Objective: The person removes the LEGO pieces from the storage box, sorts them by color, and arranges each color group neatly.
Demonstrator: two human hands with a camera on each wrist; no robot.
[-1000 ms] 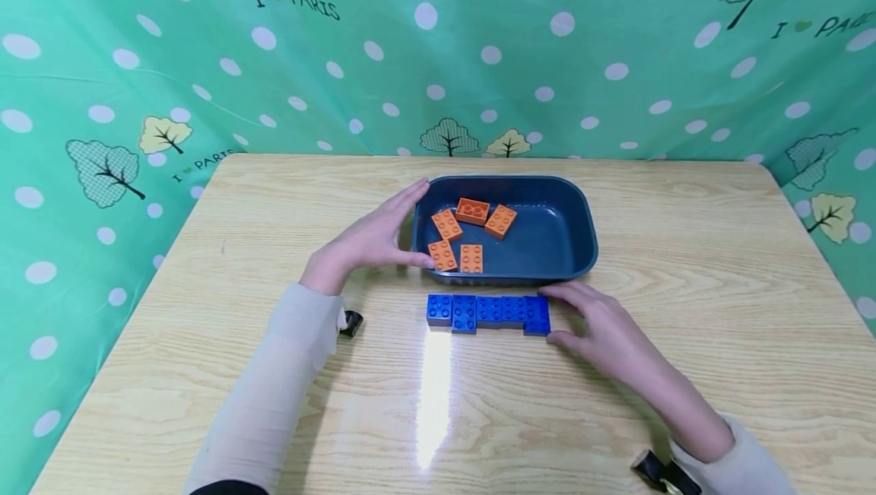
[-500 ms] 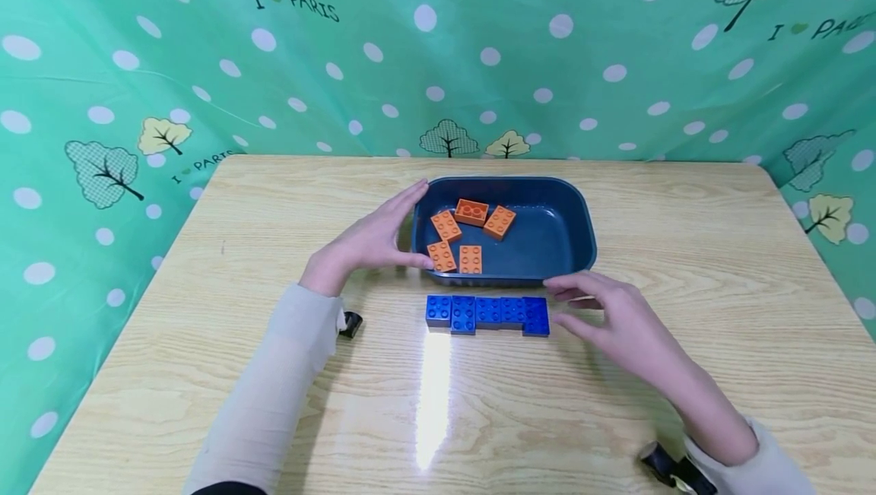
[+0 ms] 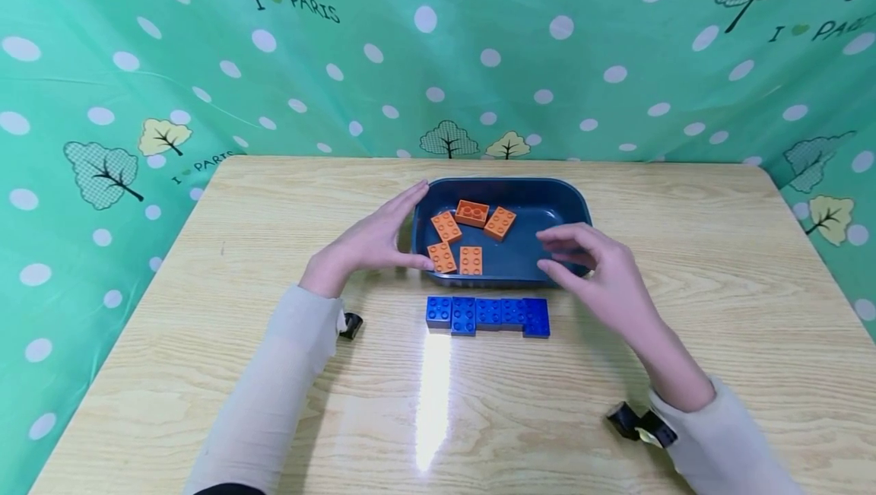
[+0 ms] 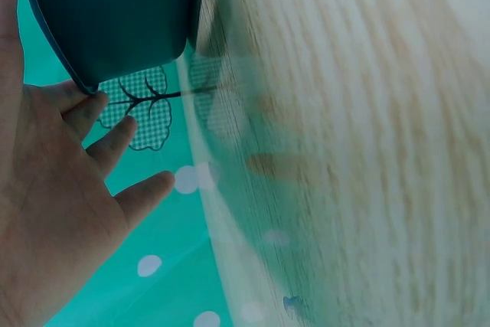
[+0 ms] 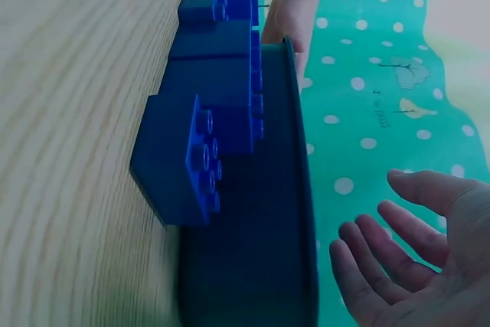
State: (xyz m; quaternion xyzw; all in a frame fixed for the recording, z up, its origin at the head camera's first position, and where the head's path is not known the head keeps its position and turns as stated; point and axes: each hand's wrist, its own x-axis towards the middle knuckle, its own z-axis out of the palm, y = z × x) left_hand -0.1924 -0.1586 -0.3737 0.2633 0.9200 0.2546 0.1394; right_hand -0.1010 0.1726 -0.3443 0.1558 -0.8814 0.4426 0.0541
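Toy bricks in orange (image 3: 499,223) lie left of the right hand (image 3: 605,274), nearer the left hand (image 3: 369,240); both hold fingers apart.

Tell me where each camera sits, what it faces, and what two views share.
Head: on the head, facing forward and down at the tray, orange bricks and blue bricks; left hand, right hand and sleeves show.
Left wrist: on that wrist, facing along the table past the tray's outside to the patterned cloth; left hand shows.
Right wrist: on that wrist, facing the blue bricks, the tray and the patterned cloth; right hand shows, left hand beyond.
Head and right wrist share the blue bricks, tray and both hands.
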